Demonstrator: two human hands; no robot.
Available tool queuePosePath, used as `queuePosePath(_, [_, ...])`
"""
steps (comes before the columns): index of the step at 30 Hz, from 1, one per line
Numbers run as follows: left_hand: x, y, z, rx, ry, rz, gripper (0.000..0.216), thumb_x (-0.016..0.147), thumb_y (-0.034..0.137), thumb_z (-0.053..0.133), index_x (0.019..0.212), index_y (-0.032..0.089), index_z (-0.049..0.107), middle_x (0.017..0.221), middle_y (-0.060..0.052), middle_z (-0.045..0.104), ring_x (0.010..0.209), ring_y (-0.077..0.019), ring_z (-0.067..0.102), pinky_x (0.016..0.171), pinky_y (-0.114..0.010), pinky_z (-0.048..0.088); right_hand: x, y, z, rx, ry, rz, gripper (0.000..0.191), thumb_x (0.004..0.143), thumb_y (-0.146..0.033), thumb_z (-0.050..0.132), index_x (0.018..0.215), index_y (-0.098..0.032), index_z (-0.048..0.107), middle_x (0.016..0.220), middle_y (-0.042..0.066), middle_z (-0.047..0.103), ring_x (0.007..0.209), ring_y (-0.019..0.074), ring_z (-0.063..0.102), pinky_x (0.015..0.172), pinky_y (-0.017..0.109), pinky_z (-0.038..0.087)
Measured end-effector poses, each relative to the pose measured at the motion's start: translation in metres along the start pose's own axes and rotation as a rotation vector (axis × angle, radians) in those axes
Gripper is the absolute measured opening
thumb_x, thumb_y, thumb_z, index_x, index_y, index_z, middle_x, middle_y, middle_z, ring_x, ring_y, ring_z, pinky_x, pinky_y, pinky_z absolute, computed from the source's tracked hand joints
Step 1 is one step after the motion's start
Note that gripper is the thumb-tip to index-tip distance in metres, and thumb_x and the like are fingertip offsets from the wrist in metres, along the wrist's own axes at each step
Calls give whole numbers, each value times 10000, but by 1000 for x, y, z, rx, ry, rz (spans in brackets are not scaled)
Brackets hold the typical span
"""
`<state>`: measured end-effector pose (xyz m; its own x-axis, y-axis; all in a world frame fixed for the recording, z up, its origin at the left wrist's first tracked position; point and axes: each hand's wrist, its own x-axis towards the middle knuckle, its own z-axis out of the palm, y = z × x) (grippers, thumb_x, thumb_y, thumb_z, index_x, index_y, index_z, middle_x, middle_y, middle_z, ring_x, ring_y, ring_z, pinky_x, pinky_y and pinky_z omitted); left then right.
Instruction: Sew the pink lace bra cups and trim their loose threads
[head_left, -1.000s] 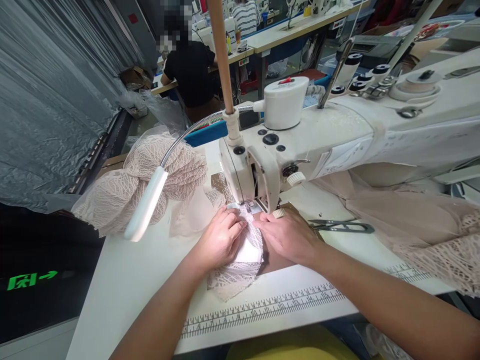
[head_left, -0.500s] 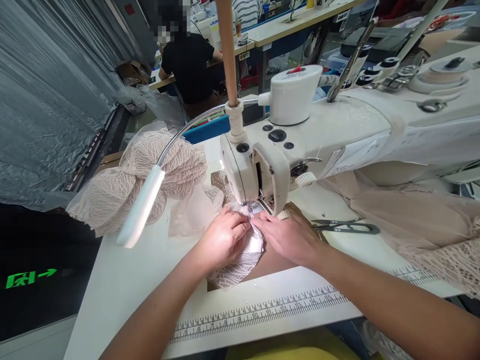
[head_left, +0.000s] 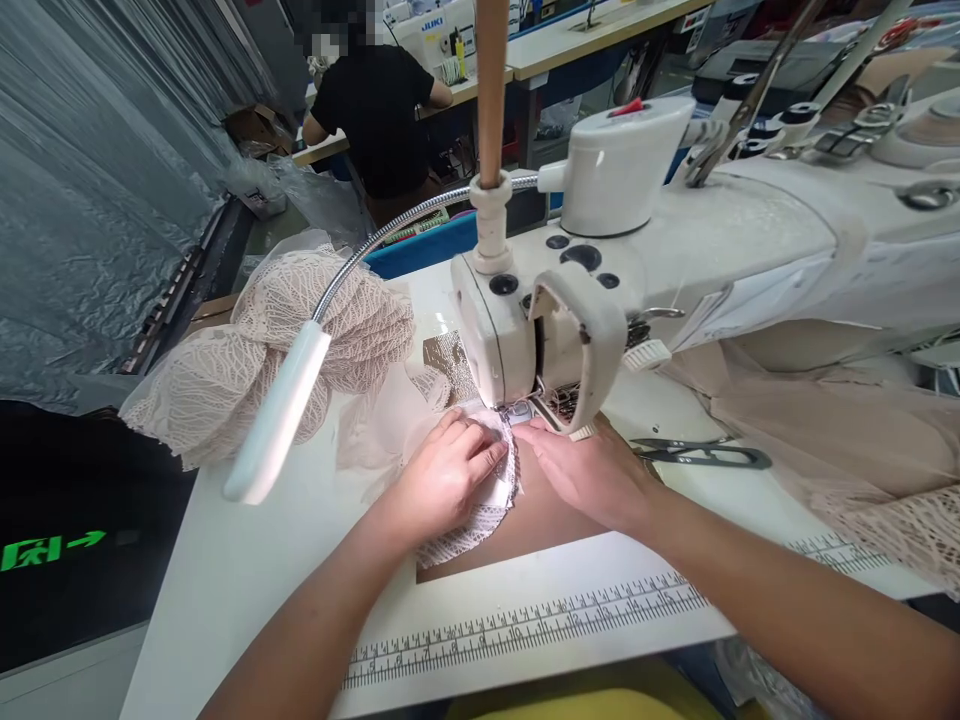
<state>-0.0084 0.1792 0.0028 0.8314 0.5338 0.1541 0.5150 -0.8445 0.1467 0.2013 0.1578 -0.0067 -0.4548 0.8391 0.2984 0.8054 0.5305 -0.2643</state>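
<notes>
One bare left hand [head_left: 450, 475], in the head view, rests with bent fingers on a pale pink lace piece [head_left: 474, 530], whose far end lies at the needle area of a white sewing machine [head_left: 491, 340]; whether it pinches the cloth, I cannot tell. The bare right hand [head_left: 600, 470] has its fingers close together near the piece's edge, over a flat brown panel [head_left: 540, 512] on the white worktop [head_left: 247, 590]; its grip is unclear too. Dark metal snips [head_left: 705, 454] lie just beside it.
</notes>
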Motion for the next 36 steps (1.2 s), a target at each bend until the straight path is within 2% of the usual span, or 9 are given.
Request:
queuePosePath(5, [0, 3, 2, -68, 16, 22, 355, 854, 136, 446, 1192, 158, 557, 1101, -131, 594, 983, -248, 502, 913, -468, 415, 2, -3, 0, 43, -20, 17, 325, 840, -77, 402, 984, -186, 672, 824, 62, 654, 795, 192, 557, 708, 303, 385])
queuePosePath(12, [-1, 1, 5, -123, 59, 4, 418, 835, 108, 444, 1245, 130, 522, 1234, -130, 576, 992, -241, 507, 860, -419, 457, 2, -7, -3, 13, -106, 46, 288, 887, -134, 407, 984, -188, 673, 787, 50, 615, 663, 144, 494, 583, 258, 336])
queuePosePath(16, [-1, -1, 7, -99, 58, 1, 401, 842, 120, 439, 1232, 92, 529, 1238, -139, 576, 952, -239, 503, 836, -413, 465, 2, -6, -2, -33, -107, 12, 268, 858, -86, 411, 909, -177, 658, 770, 38, 600, 692, 147, 489, 600, 262, 328])
queuePosePath(23, [1, -1, 8, -40, 48, -9, 407, 840, 103, 434, 1237, 96, 525, 1235, -140, 571, 982, -253, 493, 863, -430, 454, 3, -8, 1, -147, -93, 28, 227, 824, -58, 436, 849, -177, 629, 799, 38, 607, 717, 159, 494, 598, 285, 315])
queuePosePath(31, [1, 0, 8, -22, 30, -31, 392, 855, 114, 442, 1236, 92, 530, 1240, -130, 569, 990, -249, 487, 899, -415, 439, 3, -7, 4, -110, -34, 7, 229, 837, -78, 448, 882, -176, 649, 845, 32, 633, 695, 146, 483, 593, 276, 318])
queuePosePath(36, [0, -4, 6, -53, 8, -17, 409, 854, 111, 441, 1257, 106, 517, 1257, -119, 569, 1030, -251, 484, 909, -424, 437, 2, -6, 4, -78, -13, -18, 241, 839, -66, 443, 857, -172, 658, 761, 22, 610, 681, 140, 471, 606, 267, 320])
